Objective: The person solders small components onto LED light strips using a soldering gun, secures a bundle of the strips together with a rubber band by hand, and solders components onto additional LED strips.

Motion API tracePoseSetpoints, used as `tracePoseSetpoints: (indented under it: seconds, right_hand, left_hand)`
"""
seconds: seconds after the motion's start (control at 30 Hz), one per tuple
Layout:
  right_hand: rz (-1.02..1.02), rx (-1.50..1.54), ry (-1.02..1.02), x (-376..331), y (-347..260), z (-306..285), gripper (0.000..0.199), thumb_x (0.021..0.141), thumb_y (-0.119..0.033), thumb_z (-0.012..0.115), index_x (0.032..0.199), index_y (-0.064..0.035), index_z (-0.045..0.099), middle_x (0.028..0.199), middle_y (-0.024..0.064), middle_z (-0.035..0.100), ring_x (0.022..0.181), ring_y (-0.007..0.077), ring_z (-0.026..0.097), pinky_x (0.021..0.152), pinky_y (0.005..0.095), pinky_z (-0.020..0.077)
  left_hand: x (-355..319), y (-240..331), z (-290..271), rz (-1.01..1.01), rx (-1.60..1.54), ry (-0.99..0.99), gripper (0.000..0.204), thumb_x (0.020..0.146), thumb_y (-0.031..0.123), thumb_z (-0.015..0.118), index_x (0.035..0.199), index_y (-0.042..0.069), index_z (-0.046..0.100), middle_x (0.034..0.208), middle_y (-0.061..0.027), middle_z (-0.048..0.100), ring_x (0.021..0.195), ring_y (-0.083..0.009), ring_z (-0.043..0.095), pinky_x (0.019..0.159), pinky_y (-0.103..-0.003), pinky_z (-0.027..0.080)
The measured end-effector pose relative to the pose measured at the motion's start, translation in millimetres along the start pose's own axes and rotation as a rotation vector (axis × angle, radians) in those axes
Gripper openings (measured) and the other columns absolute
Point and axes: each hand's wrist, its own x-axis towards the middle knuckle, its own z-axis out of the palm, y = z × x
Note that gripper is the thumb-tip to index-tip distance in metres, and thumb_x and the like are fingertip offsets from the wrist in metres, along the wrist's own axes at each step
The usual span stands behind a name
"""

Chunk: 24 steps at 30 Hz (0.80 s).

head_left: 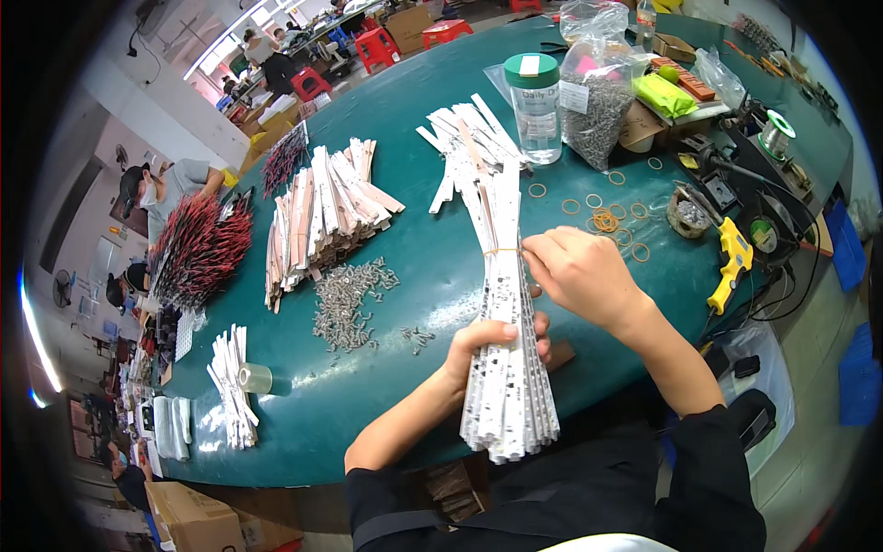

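My left hand is wrapped round a bundle of long, narrow white strips with small dark marks, like LED circuit boards. The bundle's near ends fan out toward me, over the table's front edge. A tan rubber band circles it above my left hand. At that band's right side, my right hand is closed in a pinch on the band, its fingertips partly hidden. Past the band, more white and pinkish strips lie spread on the green table.
Left of the bundle are a stack of strips, a pile of small metal parts and red-black wires. Loose rubber bands, a green-lidded jar, a bag of metal parts and a yellow tool sit on the right.
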Motion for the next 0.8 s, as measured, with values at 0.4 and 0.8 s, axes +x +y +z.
tracePoseSetpoints:
  seconds: [0.4, 0.8]
  right_hand:
    - [0.167, 0.123, 0.082, 5.0, 58.7, 11.6, 0.007, 0.072, -0.010, 0.066, 0.071, -0.0043, 0.062, 0.063, 0.0095, 0.057, 0.054, 0.0248, 0.055, 0.050, 0.0339, 0.0419]
    - [0.584, 0.100, -0.071, 11.5, 125.2, 43.5, 0.024, 0.071, -0.031, 0.064, 0.078, -0.0095, 0.072, 0.076, 0.0117, 0.069, 0.070, 0.0298, 0.067, 0.064, 0.0390, 0.0517]
  left_hand:
    - [-1.0, -6.8, -0.2, -0.144, -0.019, 0.092, 0.056, 0.074, 0.011, 0.060, 0.126, 0.003, 0.044, 0.090, -0.0125, 0.061, 0.077, -0.0224, 0.064, 0.074, -0.037, 0.055]
    - [5.7, -9.6, -6.2, -0.221, -0.100, 0.139, 0.055, 0.075, 0.016, 0.058, 0.127, 0.003, 0.045, 0.092, -0.0116, 0.060, 0.078, -0.0222, 0.065, 0.077, -0.038, 0.056]
